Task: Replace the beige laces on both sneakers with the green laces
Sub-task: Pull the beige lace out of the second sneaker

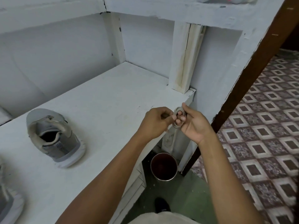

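A grey sneaker (55,137) stands on the white shelf (113,97) at the left, its opening toward me, with no lace visible in it. A second sneaker (8,199) shows only partly at the bottom left edge. Over the shelf's right front corner, a beige lace (177,116) is coiled in loops around the fingers of my right hand (192,125). My left hand (156,122) pinches the lace beside the coil. No green laces are in view.
A round metal bucket (163,166) stands on the green floor under the shelf. A white post (184,57) rises at the shelf's right end. A brown door frame (252,75) slants at the right, with patterned floor tiles (267,126) beyond. My foot (162,205) is below.
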`<action>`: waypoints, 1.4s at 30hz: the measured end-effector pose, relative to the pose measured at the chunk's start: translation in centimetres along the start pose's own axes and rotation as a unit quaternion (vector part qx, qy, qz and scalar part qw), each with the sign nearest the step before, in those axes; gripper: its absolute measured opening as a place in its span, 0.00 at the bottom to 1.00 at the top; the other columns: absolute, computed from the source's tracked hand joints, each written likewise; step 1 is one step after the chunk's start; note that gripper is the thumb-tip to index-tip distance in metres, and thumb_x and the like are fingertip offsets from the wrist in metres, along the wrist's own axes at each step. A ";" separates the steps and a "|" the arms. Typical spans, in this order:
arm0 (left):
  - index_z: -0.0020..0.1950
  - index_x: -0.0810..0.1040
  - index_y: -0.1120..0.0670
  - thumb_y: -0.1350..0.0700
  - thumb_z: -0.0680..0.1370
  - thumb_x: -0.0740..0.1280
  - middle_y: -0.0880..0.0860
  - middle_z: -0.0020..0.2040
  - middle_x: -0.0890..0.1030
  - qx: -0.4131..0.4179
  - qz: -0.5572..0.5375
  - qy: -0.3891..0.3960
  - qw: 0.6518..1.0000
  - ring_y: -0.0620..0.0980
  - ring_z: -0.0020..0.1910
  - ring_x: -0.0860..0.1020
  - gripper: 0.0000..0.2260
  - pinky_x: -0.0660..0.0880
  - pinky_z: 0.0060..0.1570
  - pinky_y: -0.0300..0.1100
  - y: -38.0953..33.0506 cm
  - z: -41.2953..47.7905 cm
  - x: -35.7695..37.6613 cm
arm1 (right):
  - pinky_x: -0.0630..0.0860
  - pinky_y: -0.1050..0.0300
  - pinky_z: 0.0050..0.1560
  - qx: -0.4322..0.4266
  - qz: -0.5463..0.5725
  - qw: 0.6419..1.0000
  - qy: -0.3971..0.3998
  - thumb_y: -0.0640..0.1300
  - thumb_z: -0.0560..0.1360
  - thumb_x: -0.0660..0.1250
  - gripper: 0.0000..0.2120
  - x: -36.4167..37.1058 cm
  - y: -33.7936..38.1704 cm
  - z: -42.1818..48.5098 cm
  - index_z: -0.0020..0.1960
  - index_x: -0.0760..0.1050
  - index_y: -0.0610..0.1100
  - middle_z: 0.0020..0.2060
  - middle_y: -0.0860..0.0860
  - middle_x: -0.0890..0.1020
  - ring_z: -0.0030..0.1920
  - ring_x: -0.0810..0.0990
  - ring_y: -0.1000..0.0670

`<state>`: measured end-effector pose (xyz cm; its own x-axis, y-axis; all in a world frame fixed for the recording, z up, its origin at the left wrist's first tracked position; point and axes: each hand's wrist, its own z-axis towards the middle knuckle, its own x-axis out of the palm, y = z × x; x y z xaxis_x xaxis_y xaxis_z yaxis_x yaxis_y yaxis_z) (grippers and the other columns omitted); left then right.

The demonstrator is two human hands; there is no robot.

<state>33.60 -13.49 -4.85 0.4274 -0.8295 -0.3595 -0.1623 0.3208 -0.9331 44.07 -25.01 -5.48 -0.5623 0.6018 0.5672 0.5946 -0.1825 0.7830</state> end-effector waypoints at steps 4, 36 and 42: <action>0.46 0.78 0.58 0.58 0.80 0.66 0.61 0.46 0.83 -0.024 -0.024 0.045 0.998 0.52 0.43 0.81 0.05 0.81 0.39 0.41 0.5 0.5 1.0 | 0.77 0.62 0.34 0.010 -0.018 1.000 -0.023 0.47 0.82 0.58 0.18 -1.2 -0.2 -0.3 0.38 0.74 0.38 0.25 0.48 0.74 0.29 0.76 0.51; 0.69 0.74 0.58 0.58 0.81 0.58 0.55 0.66 0.78 -0.103 0.225 0.063 0.967 0.54 0.58 0.80 0.17 0.75 0.60 0.45 -1.1 3.9 1.7 | 0.82 0.46 0.52 0.139 -0.349 0.896 -0.238 0.34 0.79 0.61 0.07 -5.4 -2.1 2.8 0.42 0.73 0.37 0.46 0.35 0.81 0.40 0.80 0.46; 0.61 0.80 0.56 0.59 0.79 0.60 0.54 0.57 0.82 -0.081 0.163 -0.062 0.981 0.53 0.55 0.81 0.14 0.79 0.57 0.52 -1.8 5.0 -1.8 | 0.83 0.59 0.36 0.062 -0.324 0.931 -0.159 0.37 0.81 0.62 0.11 -2.2 1.7 4.1 0.54 0.77 0.29 0.40 0.38 0.82 0.36 0.83 0.45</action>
<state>37.56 -10.28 -2.54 0.4336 -0.6296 -0.6447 -0.4428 0.4742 -0.7609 48.65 -23.43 -6.42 -0.6398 0.7570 -0.1327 0.2631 0.3779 0.8877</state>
